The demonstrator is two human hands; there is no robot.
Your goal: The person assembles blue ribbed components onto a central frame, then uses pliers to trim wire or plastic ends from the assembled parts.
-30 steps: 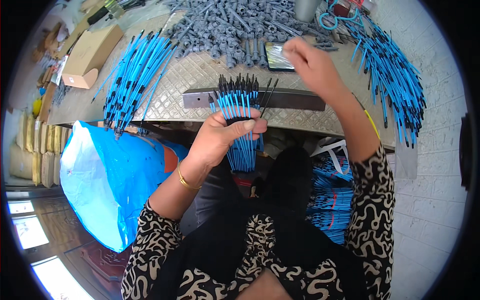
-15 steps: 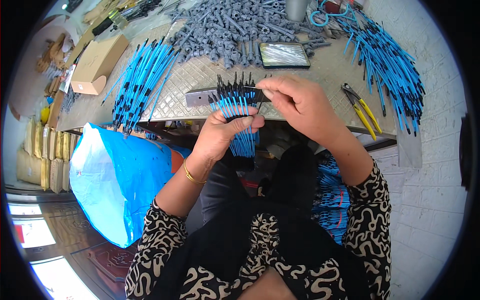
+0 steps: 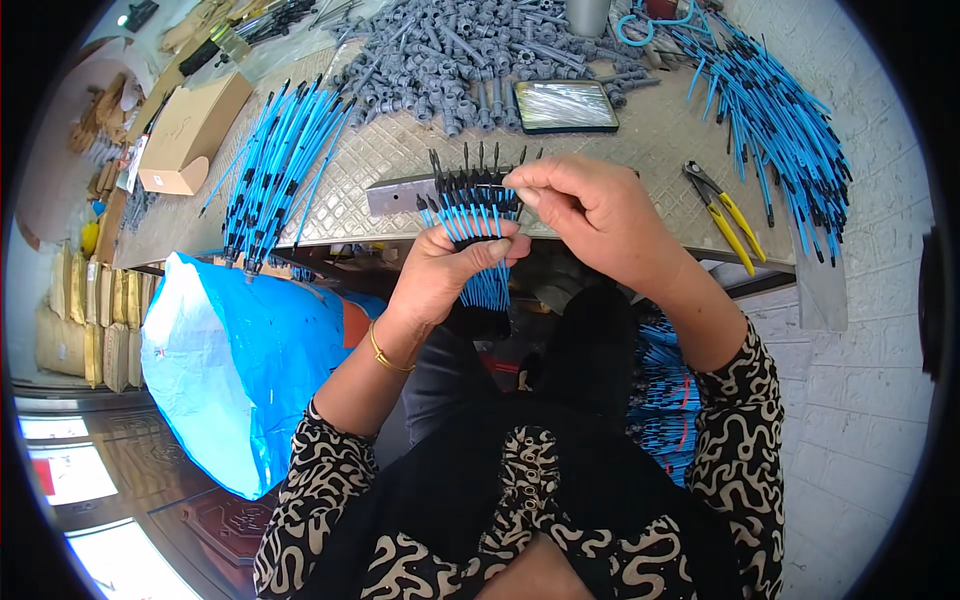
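Observation:
My left hand point(image 3: 455, 258) is closed around a bundle of thin blue rods point(image 3: 468, 222) with black tips, held upright at the table's front edge. The tips fan out above my fingers, and the lower ends hang below them. My right hand point(image 3: 590, 203) pinches a thin, pale, needle-like pin point(image 3: 488, 186) between thumb and forefinger. It points left, across the black tips; where its far end sits among them is too small to tell. Behind the bundle lies a flat metal bar point(image 3: 392, 199) with holes.
A heap of grey plastic fittings point(image 3: 440, 65), a tin of thin silvery pins point(image 3: 566, 105) and yellow-handled pliers point(image 3: 735, 220) lie on the table. Blue rods are piled at left point(image 3: 285, 160) and right point(image 3: 785, 130). A cardboard box point(image 3: 190, 135) and blue bag point(image 3: 290, 360) are at left.
My right hand has moved slightly left and down, bringing the pin lower across the black tips. My left hand keeps its hold on the bundle almost in place.

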